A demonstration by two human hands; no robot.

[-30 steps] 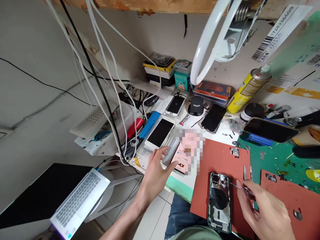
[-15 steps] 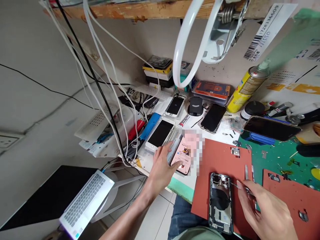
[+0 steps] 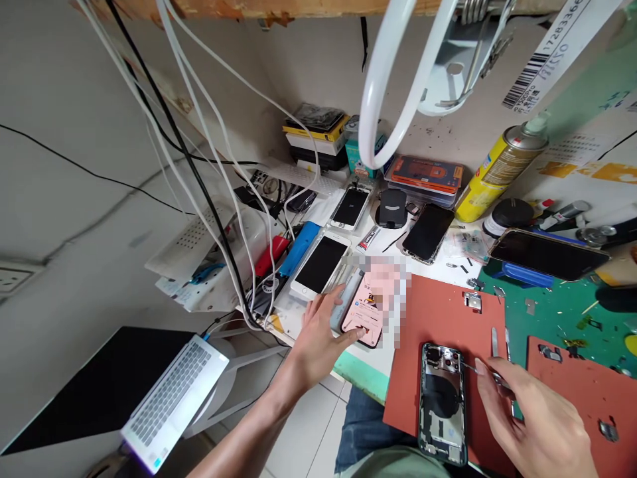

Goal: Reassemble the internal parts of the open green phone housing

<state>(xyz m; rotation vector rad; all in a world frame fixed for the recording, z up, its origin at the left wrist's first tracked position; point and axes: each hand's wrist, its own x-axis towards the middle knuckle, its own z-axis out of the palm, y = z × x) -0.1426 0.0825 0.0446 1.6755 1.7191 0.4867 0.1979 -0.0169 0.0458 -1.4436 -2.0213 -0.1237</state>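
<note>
My left hand (image 3: 318, 338) has its fingers spread, the thumb resting on the lower part of a lit phone with a pink screen (image 3: 368, 309); part of that area is pixelated. Its other fingers reach toward a white phone with a dark screen (image 3: 321, 265). My right hand (image 3: 532, 405) pinches thin metal tweezers (image 3: 497, 378), whose tip points at the upper right edge of an opened phone housing (image 3: 442, 405). That housing lies on a red-brown mat (image 3: 408, 372). A small metal part (image 3: 472, 301) sits near the mat's top edge.
Behind are a phone (image 3: 428, 232), a yellow spray can (image 3: 500, 169), stacked boxes (image 3: 318, 143) and a white ring lamp (image 3: 371, 99). Cables (image 3: 219, 126) hang at left above a laptop (image 3: 172, 398). A green mat (image 3: 577, 302) with small parts lies at right.
The view has shifted slightly, so the bench items sit a little differently in the picture. My left thumb has slid a little across the pink screen. My right hand keeps its pinch near the housing.
</note>
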